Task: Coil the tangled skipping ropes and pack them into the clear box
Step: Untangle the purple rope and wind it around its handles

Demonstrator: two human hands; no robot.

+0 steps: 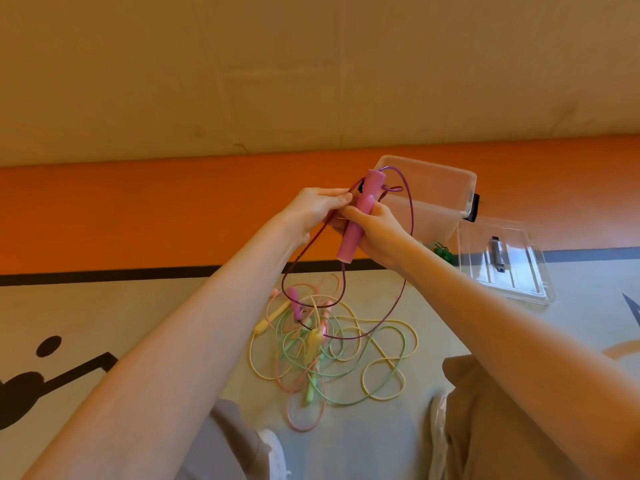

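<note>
Underfoot, grey floor [104, 306]; beyond, orange band [138, 216], beige wall [277, 71].

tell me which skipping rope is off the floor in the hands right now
The purple rope with pink handles: both hands grip it, right hand and left hand. The yellow, green and pink ropes lie tangled on the floor.

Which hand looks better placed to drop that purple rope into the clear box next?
The right hand, probably. It grips the pink handles and is nearer the clear box, behind it to the right. The left hand only pinches the purple cord.
</note>
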